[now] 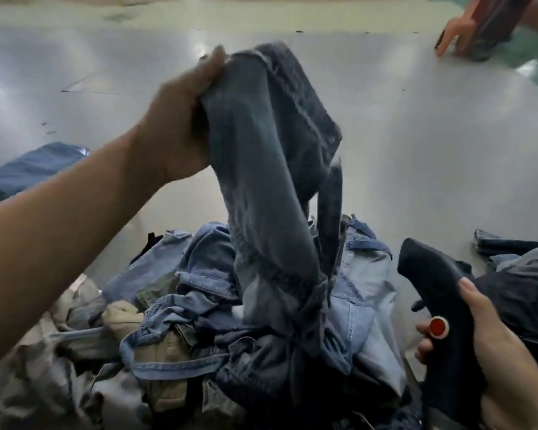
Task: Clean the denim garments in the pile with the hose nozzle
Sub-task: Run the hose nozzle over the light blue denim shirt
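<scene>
My left hand (177,125) grips the top of a dark grey-blue denim garment (271,169) and holds it up above the pile. Its lower end still hangs into the pile of denim garments (218,311), a heap of light and mid blue jeans mixed with some khaki pieces at the bottom centre. My right hand (491,346) holds the black hose nozzle (438,293) at the lower right; the nozzle has a red round button on its side and its tip points up and left toward the lifted garment.
A grey shiny table surface (416,135) stretches behind the pile. Another blue garment (35,169) lies at the left edge, and more dark denim (522,268) at the right edge. Another person's hand (460,35) holding a dark object is at the top right.
</scene>
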Motion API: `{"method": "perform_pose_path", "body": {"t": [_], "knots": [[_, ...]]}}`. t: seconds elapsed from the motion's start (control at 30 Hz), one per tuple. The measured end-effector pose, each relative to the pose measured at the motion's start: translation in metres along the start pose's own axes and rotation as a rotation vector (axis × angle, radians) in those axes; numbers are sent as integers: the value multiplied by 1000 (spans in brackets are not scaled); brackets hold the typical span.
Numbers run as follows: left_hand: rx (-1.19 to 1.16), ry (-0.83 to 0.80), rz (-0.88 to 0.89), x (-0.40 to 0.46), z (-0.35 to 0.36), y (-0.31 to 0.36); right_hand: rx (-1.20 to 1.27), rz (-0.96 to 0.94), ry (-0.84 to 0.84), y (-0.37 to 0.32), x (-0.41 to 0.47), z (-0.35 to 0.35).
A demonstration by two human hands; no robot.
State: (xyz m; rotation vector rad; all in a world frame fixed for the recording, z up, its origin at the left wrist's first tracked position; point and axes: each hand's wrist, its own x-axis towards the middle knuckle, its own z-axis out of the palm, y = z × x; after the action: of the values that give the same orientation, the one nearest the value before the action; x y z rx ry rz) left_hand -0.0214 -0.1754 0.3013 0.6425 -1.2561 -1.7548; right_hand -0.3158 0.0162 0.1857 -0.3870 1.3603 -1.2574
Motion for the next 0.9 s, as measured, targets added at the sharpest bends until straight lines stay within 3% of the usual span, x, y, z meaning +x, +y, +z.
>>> {"method": "perform_pose_path", "body": {"t": [0.1,0.3,0.47,0.67,0.9], "knots": [[-66,92,-34,-2,9,-8,61,-35,-9,-8,-6,2],[-387,263,-278,-71,30,-126,1,-60,-135,-4,-23,18],[-458,429,-201,-102,37,-157,-152,-59,-293,9,-37,36],[-463,315,-178,-120,41,-159,-312,-91,-448,18,-51,51],[-420,240,-308,-100,46,-163,-400,-59,-531,31,-53,63]]}}
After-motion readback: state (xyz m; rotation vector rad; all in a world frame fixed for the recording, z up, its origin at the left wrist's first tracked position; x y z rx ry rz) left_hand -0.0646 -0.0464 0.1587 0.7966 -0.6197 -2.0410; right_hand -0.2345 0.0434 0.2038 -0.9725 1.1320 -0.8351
